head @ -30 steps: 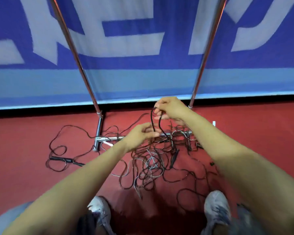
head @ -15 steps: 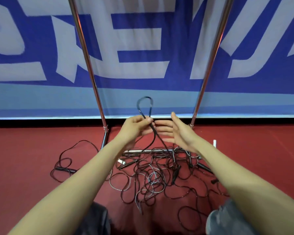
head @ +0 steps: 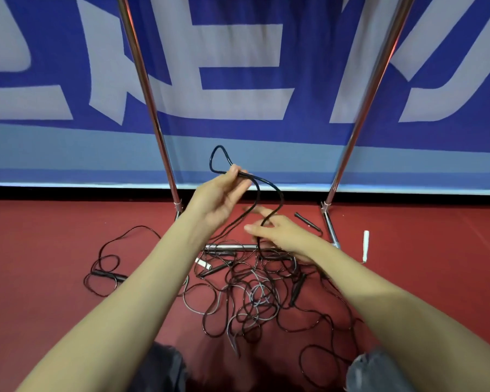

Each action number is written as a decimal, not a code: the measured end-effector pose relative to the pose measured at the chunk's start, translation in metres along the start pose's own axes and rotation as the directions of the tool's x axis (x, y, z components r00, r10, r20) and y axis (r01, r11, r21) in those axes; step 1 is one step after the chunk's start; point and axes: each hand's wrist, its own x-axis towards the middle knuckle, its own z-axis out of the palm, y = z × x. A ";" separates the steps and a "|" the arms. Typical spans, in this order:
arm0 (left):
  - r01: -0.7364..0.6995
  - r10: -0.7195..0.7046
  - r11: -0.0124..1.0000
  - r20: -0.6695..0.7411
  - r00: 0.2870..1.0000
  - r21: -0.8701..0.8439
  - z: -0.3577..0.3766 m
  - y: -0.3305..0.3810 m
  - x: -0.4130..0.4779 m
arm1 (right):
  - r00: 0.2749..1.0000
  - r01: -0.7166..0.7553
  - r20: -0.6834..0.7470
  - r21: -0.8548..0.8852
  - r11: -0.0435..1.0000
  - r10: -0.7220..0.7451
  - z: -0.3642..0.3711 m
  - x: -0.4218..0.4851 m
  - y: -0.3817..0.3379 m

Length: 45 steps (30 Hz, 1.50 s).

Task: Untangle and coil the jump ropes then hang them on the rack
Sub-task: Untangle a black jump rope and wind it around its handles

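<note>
Watching this from a few steps off, and it's a proper spaghetti job. I'll place everything off the shiny chrome tube rack [head: 150,103].

The tangled heap of thin black and grey cord jump ropes [head: 255,301] lies on the red floor [head: 40,250] at the foot of the rack. It spills over the rack's bottom crossbar toward the person, and one stray run loops out past the rack's left post.

The hands are apart. The left hand [head: 218,199] is up between the rack's two posts, pinching a doubled glossy black cord [head: 218,154] between thumb and fingers, so a small loop stands up above the grip. The right hand [head: 277,236] is lower, just above the rack's crossbar, fingers mostly stretched out with that same cord trailing down past them. It's blurry, so I can't tell if it's actually gripping or just letting the cord slide by.

Handling-wise, my guess is the cord is light, slick and a bit springy. That loop holds its own shape, so it probably has memory and will try to pop out of a coil. Yanking on it likely just cinches the knots.

I'd take hold at a handle and feed the cord out from there. There's a slim black handle [head: 307,222] by the foot of the rack's right post, a white handle [head: 365,246] just outside that post, and a second black handle [head: 108,275] out beyond the left post. For coiling, pinch all the turns together at one spot.
</note>
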 end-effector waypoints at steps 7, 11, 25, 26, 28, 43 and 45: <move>0.016 -0.008 0.997 -0.099 0.995 0.072 -0.027 -0.008 0.020 | 0.985 0.069 -0.163 0.077 0.995 -0.056 -0.008 0.003 -0.020; 0.083 -0.255 0.629 0.104 0.961 0.773 -0.036 -0.052 0.019 | 0.964 0.150 -0.256 0.312 0.938 -0.069 -0.025 -0.001 -0.034; -0.163 -0.007 0.689 0.231 0.973 0.706 -0.013 -0.066 -0.004 | 0.938 -0.162 -0.279 0.175 0.971 0.207 -0.060 -0.011 -0.011; -0.155 -0.013 0.698 0.229 0.973 0.699 -0.012 -0.060 -0.004 | 0.966 -0.186 -0.176 0.025 0.982 0.188 -0.058 -0.015 -0.004; -0.146 -0.021 0.719 0.232 0.972 0.680 -0.010 -0.050 -0.004 | 0.986 -0.152 0.045 -0.176 0.973 0.163 -0.049 -0.022 0.006; 0.030 -0.006 0.070 -0.030 1.000 0.997 -0.050 0.010 0.003 | 0.899 -0.400 -0.413 -0.644 0.652 0.145 -0.067 -0.017 0.050; 0.011 0.100 -0.256 0.015 0.995 0.967 -0.056 -0.006 0.003 | 0.912 -0.283 -0.409 -0.600 0.748 0.017 -0.059 -0.017 0.034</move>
